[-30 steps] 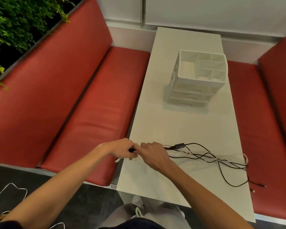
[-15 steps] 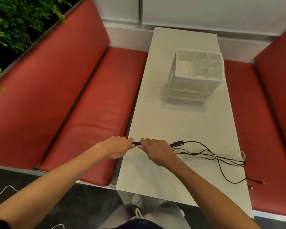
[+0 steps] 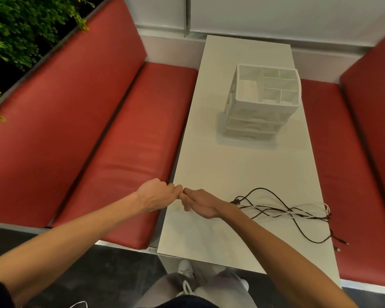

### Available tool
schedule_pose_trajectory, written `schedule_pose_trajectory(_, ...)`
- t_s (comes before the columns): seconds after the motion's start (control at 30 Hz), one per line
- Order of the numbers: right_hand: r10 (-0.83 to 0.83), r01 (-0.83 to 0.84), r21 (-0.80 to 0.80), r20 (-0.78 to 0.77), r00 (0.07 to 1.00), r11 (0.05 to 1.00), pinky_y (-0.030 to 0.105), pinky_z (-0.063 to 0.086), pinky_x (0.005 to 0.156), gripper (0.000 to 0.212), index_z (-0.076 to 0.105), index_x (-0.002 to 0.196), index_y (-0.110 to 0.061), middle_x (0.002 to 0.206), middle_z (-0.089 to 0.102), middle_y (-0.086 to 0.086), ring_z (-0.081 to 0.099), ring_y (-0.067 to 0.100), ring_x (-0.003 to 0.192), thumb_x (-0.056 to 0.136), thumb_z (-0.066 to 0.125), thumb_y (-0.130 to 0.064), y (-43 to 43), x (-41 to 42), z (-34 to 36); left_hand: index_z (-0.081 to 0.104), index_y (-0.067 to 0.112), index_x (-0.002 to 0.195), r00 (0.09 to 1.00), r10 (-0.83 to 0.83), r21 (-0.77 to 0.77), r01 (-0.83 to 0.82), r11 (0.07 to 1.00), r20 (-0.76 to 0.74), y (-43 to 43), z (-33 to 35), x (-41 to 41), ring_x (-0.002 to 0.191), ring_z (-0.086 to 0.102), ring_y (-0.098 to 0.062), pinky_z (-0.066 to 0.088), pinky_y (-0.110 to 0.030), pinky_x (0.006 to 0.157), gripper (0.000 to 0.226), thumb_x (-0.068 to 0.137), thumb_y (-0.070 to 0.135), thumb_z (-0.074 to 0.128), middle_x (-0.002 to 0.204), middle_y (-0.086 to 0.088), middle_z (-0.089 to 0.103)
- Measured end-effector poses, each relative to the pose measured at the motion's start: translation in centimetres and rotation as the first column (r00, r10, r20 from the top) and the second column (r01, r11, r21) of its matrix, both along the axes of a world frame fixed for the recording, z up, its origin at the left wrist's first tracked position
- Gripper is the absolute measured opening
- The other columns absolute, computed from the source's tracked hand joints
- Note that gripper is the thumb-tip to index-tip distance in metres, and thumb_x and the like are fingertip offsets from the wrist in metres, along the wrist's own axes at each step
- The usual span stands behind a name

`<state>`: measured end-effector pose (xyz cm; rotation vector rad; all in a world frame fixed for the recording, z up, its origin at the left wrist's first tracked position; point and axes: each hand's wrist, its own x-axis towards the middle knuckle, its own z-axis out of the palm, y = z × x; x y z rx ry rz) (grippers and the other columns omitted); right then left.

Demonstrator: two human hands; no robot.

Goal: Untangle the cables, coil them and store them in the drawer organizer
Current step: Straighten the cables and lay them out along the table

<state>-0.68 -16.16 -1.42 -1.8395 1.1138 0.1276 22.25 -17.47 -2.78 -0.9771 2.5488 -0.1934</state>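
Note:
A tangle of black and white cables [image 3: 282, 211] lies on the near right part of the white table [image 3: 242, 165]. At the table's near left edge, my left hand [image 3: 157, 194] and my right hand [image 3: 198, 203] meet fingertip to fingertip. Both have curled fingers, pinching one end of a cable that is hidden between them. A black connector [image 3: 237, 201] shows just right of my right wrist. The white drawer organizer [image 3: 260, 105], with open top compartments and closed drawers, stands farther back on the table.
Red padded benches [image 3: 120, 138] run along both sides of the table. Two cable ends [image 3: 342, 243] hang over the table's right edge. Green plants [image 3: 20, 30] stand behind the left bench. My legs and shoes show below the near edge.
My hands have closed together so the black cable end seen between them is now hidden. The cable bundle has been drawn slightly and the black connector sits nearer my right wrist.

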Motion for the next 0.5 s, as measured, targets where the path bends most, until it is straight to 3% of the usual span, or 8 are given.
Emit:
schedule_pose_trajectory(0.1,0.003,-0.003,-0.043,-0.004,1.000,0.999,0.042,0.049,0.087,0.049,0.053,0.111,-0.020,0.104,0.068,0.005,0.062,0.025,0.091,0.115,0.020,-0.056,0.1,0.6,-0.2,0.058,0.016,0.095,0.997,-0.019,-0.053,0.015,0.998,-0.070,-0.4,0.5,0.9,0.038,0.059,-0.023,0.022,-0.028,0.039,0.040,0.107,0.039,0.028,0.061,0.003,0.056)
schedule_pose_trajectory(0.17,0.080,-0.111,-0.188,-0.163,0.983,0.976,0.044,0.049,0.080,0.045,0.050,0.119,-0.017,0.107,0.069,0.013,0.062,0.033,0.089,0.117,0.020,-0.050,0.3,1.1,0.2,0.061,0.015,0.100,0.995,-0.050,-0.087,0.042,0.995,-0.087,0.0,0.5,0.6,0.048,0.066,-0.026,0.026,-0.031,0.043,0.049,0.110,0.041,0.020,0.068,0.000,0.063)
schedule_pose_trajectory(0.23,0.135,-0.282,-0.379,-0.370,0.919,0.881,0.043,0.045,0.071,0.038,0.050,0.129,-0.013,0.108,0.071,0.017,0.065,0.038,0.086,0.118,0.024,-0.040,0.5,1.9,0.9,0.053,0.011,0.119,0.999,-0.050,0.036,0.050,0.998,0.002,0.4,0.3,0.1,0.075,0.075,-0.034,0.035,-0.038,0.054,0.045,0.115,0.040,0.019,0.091,-0.006,0.072)
schedule_pose_trajectory(0.3,0.171,-0.422,-0.445,-0.502,0.848,0.790,0.042,0.041,0.070,0.032,0.053,0.136,-0.012,0.114,0.072,0.015,0.071,0.039,0.093,0.116,0.033,-0.026,0.9,2.8,1.4,0.048,0.009,0.128,0.997,-0.015,0.134,0.005,0.991,0.071,0.6,0.6,-0.6,0.091,0.075,-0.038,0.037,-0.040,0.062,0.044,0.116,0.042,0.021,0.105,-0.008,0.074)
schedule_pose_trajectory(0.43,0.169,-0.547,-0.410,-0.668,0.725,0.730,0.039,0.043,0.076,0.027,0.061,0.133,-0.014,0.122,0.074,0.007,0.073,0.032,0.104,0.111,0.044,-0.014,1.5,4.2,1.6,0.049,0.008,0.130,0.992,0.031,0.155,-0.050,0.987,0.121,1.2,0.2,-2.2,0.098,0.074,-0.036,0.034,-0.039,0.067,0.037,0.117,0.032,0.024,0.111,-0.009,0.076)
schedule_pose_trajectory(0.5,0.147,-0.519,-0.426,-0.651,0.744,0.741,0.038,0.044,0.078,0.025,0.061,0.132,-0.013,0.121,0.074,0.007,0.073,0.031,0.106,0.112,0.045,-0.014,1.8,4.4,1.5,0.048,0.008,0.129,0.989,0.086,0.153,-0.104,0.983,0.117,1.4,0.1,-2.8,0.096,0.075,-0.035,0.036,-0.038,0.067,0.028,0.114,0.018,0.027,0.109,-0.009,0.076)
